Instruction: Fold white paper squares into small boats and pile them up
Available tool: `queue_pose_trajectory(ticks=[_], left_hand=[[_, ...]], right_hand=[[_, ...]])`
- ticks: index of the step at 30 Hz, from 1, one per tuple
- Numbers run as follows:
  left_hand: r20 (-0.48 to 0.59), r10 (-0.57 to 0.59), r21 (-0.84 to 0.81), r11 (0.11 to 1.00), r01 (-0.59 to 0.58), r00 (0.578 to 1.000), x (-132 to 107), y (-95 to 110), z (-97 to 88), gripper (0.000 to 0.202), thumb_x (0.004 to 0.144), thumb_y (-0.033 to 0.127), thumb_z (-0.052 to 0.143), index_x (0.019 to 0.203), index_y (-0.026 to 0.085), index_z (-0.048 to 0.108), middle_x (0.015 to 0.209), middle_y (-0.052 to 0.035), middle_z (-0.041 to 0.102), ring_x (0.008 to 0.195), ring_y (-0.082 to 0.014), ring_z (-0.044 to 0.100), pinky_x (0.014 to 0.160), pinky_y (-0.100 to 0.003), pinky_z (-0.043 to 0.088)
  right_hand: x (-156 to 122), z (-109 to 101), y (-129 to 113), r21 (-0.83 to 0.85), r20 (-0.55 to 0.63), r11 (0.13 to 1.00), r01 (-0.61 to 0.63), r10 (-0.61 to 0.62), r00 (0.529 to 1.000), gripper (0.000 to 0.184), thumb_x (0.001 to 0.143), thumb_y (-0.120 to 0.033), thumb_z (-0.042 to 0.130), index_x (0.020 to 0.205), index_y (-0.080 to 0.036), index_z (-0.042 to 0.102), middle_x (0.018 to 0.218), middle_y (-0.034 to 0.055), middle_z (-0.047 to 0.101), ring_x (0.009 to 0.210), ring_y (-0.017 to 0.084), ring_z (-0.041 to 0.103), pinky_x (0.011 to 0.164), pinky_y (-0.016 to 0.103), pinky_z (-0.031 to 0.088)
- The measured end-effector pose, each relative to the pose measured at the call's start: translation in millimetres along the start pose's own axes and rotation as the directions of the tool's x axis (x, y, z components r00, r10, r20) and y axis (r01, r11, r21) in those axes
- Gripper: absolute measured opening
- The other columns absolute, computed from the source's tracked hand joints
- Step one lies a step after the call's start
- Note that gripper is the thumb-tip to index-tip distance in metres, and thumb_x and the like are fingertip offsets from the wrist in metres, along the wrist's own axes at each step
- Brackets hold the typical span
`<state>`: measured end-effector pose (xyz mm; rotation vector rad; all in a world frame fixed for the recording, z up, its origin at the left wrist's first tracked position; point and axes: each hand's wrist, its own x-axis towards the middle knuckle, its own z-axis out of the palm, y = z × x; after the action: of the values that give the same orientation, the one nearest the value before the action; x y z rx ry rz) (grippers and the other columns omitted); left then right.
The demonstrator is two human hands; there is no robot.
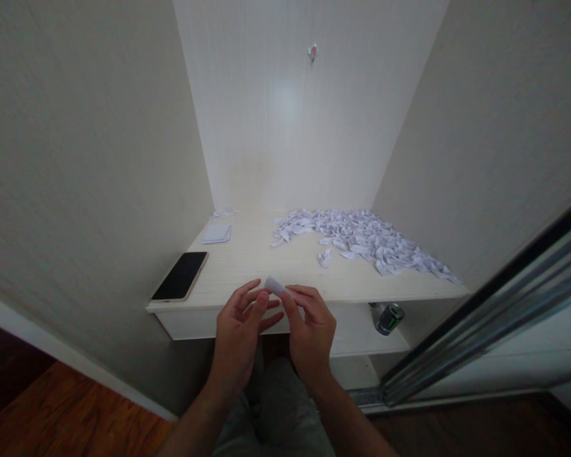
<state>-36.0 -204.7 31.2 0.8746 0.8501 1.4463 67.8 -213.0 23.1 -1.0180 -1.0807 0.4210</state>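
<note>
A small folded slip of white paper is held up just in front of the shelf's near edge. My right hand pinches its right end between thumb and fingers. At the left end, the thumb of my left hand presses against the paper, while that hand's other fingers are curved and slightly apart. Beyond my hands, a large heap of folded white paper pieces covers the right and back of the shelf. One small piece of folded paper lies apart from the heap, nearer to me.
On the left of the pale shelf are a dark-screened phone and a small stack of white paper sheets. More paper scraps lie in the back left corner. A dark can stands on a lower shelf at right, near a metal-framed sliding door.
</note>
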Motion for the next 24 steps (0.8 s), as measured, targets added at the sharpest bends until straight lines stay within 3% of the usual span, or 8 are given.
queue_pose_trajectory(ticks=[3,6,9,14,20,24], left_hand=[[-0.006,-0.040,-0.118,0.992,0.039,0.999,0,7,3.8,0.047,0.073,0.038,0.081,0.110,0.014,0.065,0.109,-0.0135,0.073,0.093,-0.0226,0.072,0.078,-0.036,0.061],[-0.023,-0.019,-0.118,0.993,0.016,1.000,2,10,3.2,0.044,0.072,0.034,0.083,0.109,0.015,0.068,0.111,-0.0141,0.074,0.092,-0.0208,0.072,0.074,-0.030,0.061],[0.009,0.018,-0.080,0.997,-0.017,1.000,7,9,-1.6,0.041,0.075,0.032,0.081,0.111,0.016,0.069,0.113,-0.0128,0.074,0.093,-0.0190,0.072,0.073,-0.026,0.060],[0.105,0.089,0.045,0.995,-0.094,0.991,19,9,-10.5,0.037,0.079,0.032,0.078,0.112,0.018,0.071,0.118,-0.0109,0.073,0.104,-0.0224,0.071,0.084,-0.032,0.061],[0.155,0.112,0.295,0.943,-0.154,0.982,32,14,-16.5,0.041,0.078,0.037,0.078,0.114,0.020,0.072,0.120,-0.0101,0.072,0.102,-0.0242,0.072,0.083,-0.034,0.063],[0.156,0.084,0.314,0.941,-0.130,0.984,43,14,-19.8,0.041,0.075,0.038,0.080,0.111,0.018,0.074,0.114,-0.0101,0.075,0.099,-0.0254,0.073,0.083,-0.035,0.063]], right_hand=[[-1,-3,3,-0.102,0.078,0.971,0.216,-0.209,0.975,0.014,0.087,-0.018,0.066,0.090,-0.023,0.078,0.095,0.0057,0.074,0.089,0.018,0.069,0.083,0.033,0.055],[0,-5,2,-0.096,0.153,0.952,0.290,-0.274,0.950,0.016,0.084,-0.016,0.070,0.097,-0.022,0.077,0.100,0.0071,0.075,0.092,0.019,0.070,0.083,0.034,0.057],[6,-8,-2,-0.058,0.214,0.970,0.234,-0.217,0.952,0.014,0.081,-0.020,0.074,0.095,-0.021,0.077,0.099,0.0074,0.076,0.090,0.020,0.071,0.078,0.033,0.058],[19,-9,-5,-0.048,0.272,0.999,0.019,-0.005,0.962,0.009,0.086,-0.025,0.068,0.090,-0.021,0.076,0.089,0.0043,0.076,0.081,0.017,0.071,0.069,0.028,0.057],[26,-7,1,-0.158,0.326,0.987,0.022,0.031,0.945,0.020,0.083,-0.034,0.072,0.098,-0.019,0.074,0.094,0.0055,0.076,0.074,0.016,0.071,0.058,0.025,0.053],[35,-5,7,-0.135,0.361,0.989,-0.064,0.110,0.926,0.021,0.083,-0.035,0.072,0.098,-0.019,0.073,0.092,0.0060,0.077,0.072,0.016,0.071,0.057,0.025,0.052]])
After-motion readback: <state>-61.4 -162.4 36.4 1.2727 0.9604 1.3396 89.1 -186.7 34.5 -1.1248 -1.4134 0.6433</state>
